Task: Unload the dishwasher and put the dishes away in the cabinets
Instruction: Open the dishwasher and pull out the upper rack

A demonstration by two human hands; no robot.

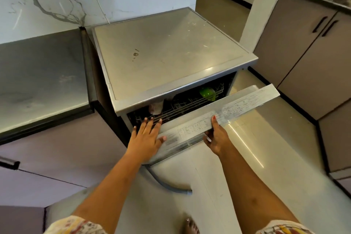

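A steel dishwasher (171,51) stands in the middle, and its door (237,106) is tilted partly open toward me. Through the gap I see the upper wire rack (190,105), a green item (207,93) at its right and a pale cup (156,107) at its left. My left hand (147,137) lies flat with straight fingers on the door's left top edge. My right hand (215,137) grips the door's top edge near the middle, thumb on the control strip.
A dark counter (41,81) runs along the left with a marble wall behind. Grey cabinets (311,53) with black handles stand at the right. A grey drain hose (171,186) lies on the pale floor below the door. My bare foot (190,226) shows at the bottom.
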